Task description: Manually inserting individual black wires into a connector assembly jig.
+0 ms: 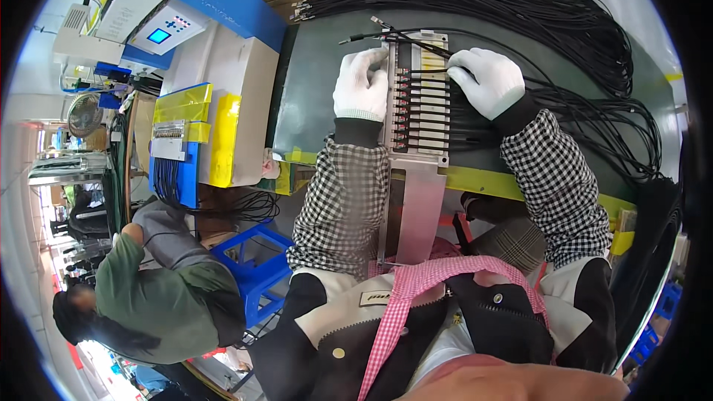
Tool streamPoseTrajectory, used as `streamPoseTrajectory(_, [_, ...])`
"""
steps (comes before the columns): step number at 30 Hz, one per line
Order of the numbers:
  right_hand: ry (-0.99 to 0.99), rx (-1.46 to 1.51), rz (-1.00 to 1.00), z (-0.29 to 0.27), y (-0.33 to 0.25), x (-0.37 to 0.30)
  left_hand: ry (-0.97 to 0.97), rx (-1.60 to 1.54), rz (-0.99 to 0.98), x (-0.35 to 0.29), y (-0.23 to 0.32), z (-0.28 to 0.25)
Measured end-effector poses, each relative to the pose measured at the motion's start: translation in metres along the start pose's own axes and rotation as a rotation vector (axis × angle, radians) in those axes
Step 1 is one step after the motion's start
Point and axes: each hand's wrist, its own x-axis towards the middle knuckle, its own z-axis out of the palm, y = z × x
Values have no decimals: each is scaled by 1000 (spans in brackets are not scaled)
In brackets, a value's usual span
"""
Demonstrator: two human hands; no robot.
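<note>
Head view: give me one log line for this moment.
left hand: gloved, resting on metal fixture | right hand: gloved, on black cables at fixture slots | cable bundle: behind on green table

Both my forearms reach up mid-frame, checked sleeves. Left hand gloved, flat, fingers together. Right hand gloved, fingers curled down.

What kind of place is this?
Probably a factory workbench for wiring. Gloved hands, left and right, work at a metal jig holding a row of black cables, with a blue machine beside it.
</note>
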Motion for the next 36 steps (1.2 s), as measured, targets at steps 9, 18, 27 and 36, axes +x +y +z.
streamPoseTrajectory(9, [-95, -12, 152, -4, -18, 6, 66, 329, 277, -8, 11, 3])
streamPoseTrajectory(18, [208, -299, -146, 0, -12, 0, -110, 735, 704, -8, 29, 11])
streamPoseTrajectory(27, [12, -539, -266, -4, -25, -9, -141, 863, 594, -6, 37, 5])
streamPoseTrajectory(36, [247, -186, -116, 15, -3, 15, 40, 654, 318, 41, -2, 1])
